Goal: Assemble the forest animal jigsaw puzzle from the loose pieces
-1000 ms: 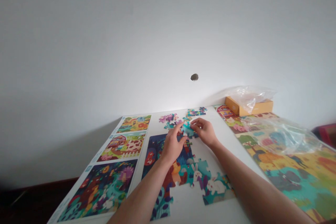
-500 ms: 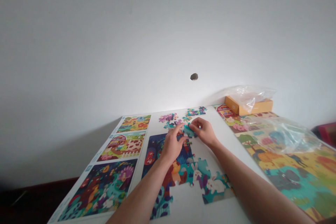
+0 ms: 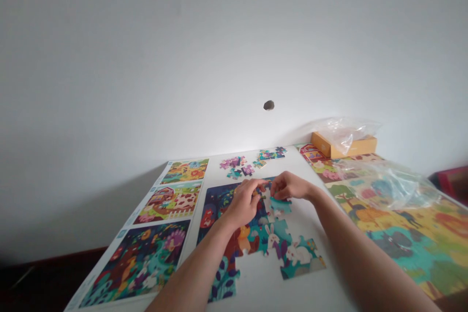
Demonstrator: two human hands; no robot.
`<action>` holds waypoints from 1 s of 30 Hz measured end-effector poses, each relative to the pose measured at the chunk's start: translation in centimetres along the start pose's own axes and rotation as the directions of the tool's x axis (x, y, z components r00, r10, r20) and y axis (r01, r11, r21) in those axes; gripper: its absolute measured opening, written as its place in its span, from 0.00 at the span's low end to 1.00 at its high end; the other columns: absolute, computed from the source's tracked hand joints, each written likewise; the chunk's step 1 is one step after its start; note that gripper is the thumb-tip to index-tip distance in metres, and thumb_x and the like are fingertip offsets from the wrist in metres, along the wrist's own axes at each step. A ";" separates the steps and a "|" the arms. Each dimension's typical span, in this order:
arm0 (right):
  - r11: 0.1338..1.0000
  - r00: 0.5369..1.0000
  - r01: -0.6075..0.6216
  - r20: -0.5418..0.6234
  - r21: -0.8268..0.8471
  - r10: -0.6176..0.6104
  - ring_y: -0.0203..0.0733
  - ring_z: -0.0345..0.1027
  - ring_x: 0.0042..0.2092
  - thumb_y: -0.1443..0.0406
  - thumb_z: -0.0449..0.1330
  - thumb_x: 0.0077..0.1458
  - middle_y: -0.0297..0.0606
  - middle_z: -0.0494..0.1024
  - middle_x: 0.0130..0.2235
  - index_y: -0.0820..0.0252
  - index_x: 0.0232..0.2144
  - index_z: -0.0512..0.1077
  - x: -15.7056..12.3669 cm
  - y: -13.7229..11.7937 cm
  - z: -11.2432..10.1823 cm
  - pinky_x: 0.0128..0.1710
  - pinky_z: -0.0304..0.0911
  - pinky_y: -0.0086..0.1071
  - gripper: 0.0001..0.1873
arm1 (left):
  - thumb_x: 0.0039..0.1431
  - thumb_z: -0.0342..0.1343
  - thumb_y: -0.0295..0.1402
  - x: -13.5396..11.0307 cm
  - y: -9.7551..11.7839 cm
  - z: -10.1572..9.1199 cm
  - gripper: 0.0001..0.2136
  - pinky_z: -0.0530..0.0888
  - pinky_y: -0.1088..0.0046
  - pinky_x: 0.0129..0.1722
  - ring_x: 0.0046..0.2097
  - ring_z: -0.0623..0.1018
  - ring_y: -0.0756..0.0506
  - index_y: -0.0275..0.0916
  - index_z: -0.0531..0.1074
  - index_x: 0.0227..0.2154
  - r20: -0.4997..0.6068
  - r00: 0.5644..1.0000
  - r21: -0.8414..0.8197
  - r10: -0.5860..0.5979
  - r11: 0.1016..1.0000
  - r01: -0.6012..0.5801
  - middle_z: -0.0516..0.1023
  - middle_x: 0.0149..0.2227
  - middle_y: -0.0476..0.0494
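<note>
A partly joined jigsaw puzzle (image 3: 256, 239) with white rabbits on teal and dark blue lies on the white table (image 3: 263, 282) in front of me. Both hands meet at its upper right part. My right hand (image 3: 292, 186) is closed in a pinch on a teal puzzle piece (image 3: 280, 204), which it holds down against the puzzle. My left hand (image 3: 245, 201) rests on the puzzle beside it, fingers curled and fingertips touching the same spot. Several loose pieces (image 3: 241, 165) lie farther back near the wall.
A printed sheet (image 3: 164, 224) with three reference pictures lies at the left. A large finished puzzle (image 3: 402, 224) covers the right side, with a clear plastic bag (image 3: 395, 183) on it. An orange box (image 3: 343, 145) under plastic stands against the white wall.
Both hands have come back toward me from the loose pieces, and the right hand has brought the teal piece down onto the puzzle's upper right part.
</note>
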State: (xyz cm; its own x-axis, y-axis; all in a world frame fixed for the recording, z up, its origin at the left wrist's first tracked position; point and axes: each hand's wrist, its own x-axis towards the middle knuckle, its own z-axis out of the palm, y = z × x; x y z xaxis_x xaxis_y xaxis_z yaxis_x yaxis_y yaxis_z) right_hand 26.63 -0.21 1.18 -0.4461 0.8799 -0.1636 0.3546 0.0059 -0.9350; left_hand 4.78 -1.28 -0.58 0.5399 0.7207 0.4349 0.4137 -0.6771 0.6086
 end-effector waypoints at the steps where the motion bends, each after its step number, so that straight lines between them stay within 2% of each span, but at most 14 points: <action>1: 1.000 0.996 -0.030 0.081 0.010 0.029 0.31 0.59 0.20 0.67 0.64 0.36 0.31 0.72 0.19 0.66 0.27 0.77 -0.2 0.1 -0.1 0.20 0.52 0.25 0.11 | 0.57 0.49 0.19 0.0 0.2 -0.1 0.19 0.67 0.65 0.50 0.47 0.72 0.44 0.43 0.72 0.47 0.007 1.000 0.018 0.025 1.000 -0.025 0.75 0.43 0.45; 3: 0.998 0.981 -0.059 0.185 0.005 0.057 0.31 0.60 0.20 0.67 0.65 0.35 0.31 0.72 0.19 0.66 0.28 0.77 -0.4 0.4 -0.4 0.18 0.51 0.24 0.12 | 0.58 0.47 0.18 0.0 0.5 -0.2 0.17 0.67 0.66 0.49 0.46 0.71 0.45 0.43 0.76 0.39 0.029 0.998 0.047 0.063 0.997 -0.064 0.74 0.40 0.45; 7: 0.997 0.961 -0.074 0.268 -0.003 0.072 0.31 0.61 0.20 0.67 0.67 0.33 0.32 0.73 0.20 0.67 0.25 0.76 -0.8 0.3 -0.6 0.18 0.53 0.22 0.11 | 0.58 0.49 0.20 -0.4 1.4 -0.4 0.15 0.66 0.66 0.47 0.45 0.71 0.45 0.43 0.79 0.28 0.101 0.985 0.086 0.139 0.985 -0.148 0.73 0.39 0.45; 11: 0.995 0.951 -0.079 0.295 -0.067 0.096 0.30 0.61 0.19 0.68 0.66 0.34 0.30 0.72 0.19 0.66 0.25 0.76 -1.3 -0.2 -0.5 0.16 0.52 0.21 0.09 | 0.56 0.49 0.20 -0.5 2.0 -0.6 0.16 0.66 0.66 0.46 0.44 0.70 0.45 0.44 0.80 0.27 0.146 0.976 0.126 0.160 0.976 -0.179 0.72 0.37 0.44; 17: 0.981 0.909 -0.168 0.369 -0.101 0.194 0.29 0.60 0.17 0.67 0.66 0.34 0.29 0.74 0.19 0.64 0.26 0.77 -1.7 -0.9 -0.3 0.14 0.53 0.22 0.10 | 0.52 0.50 0.18 -0.6 2.1 -0.6 0.17 0.65 0.66 0.45 0.41 0.70 0.46 0.45 0.81 0.27 0.184 0.965 0.117 0.188 0.970 -0.212 0.72 0.35 0.45; 23: 0.986 0.919 -0.126 0.361 -0.111 0.158 0.29 0.59 0.17 0.65 0.67 0.36 0.28 0.74 0.19 0.64 0.26 0.78 -1.7 -0.5 -0.5 0.14 0.52 0.22 0.11 | 0.51 0.56 0.23 -0.9 2.5 -0.3 0.11 0.64 0.65 0.45 0.38 0.71 0.46 0.46 0.81 0.29 0.292 0.930 0.061 0.223 0.966 -0.251 0.74 0.32 0.47; 30: 0.980 0.956 -0.042 0.278 -0.194 0.096 0.28 0.52 0.16 0.61 0.68 0.39 0.26 0.65 0.14 0.65 0.22 0.77 -1.7 -0.5 -0.5 0.15 0.43 0.24 0.10 | 0.51 0.60 0.29 -0.9 2.8 -0.4 0.05 0.64 0.64 0.45 0.38 0.72 0.46 0.45 0.80 0.29 0.328 0.918 0.068 0.221 0.964 -0.256 0.75 0.31 0.47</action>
State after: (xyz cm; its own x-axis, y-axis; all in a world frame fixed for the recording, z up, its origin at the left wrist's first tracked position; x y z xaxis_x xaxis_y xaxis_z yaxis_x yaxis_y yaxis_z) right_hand 27.64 -1.43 2.08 -0.6208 0.7093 -0.3339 0.5255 0.0604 -0.8486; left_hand 5.16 -3.77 0.98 0.8278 0.4636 0.3159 0.3106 -0.8477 0.4301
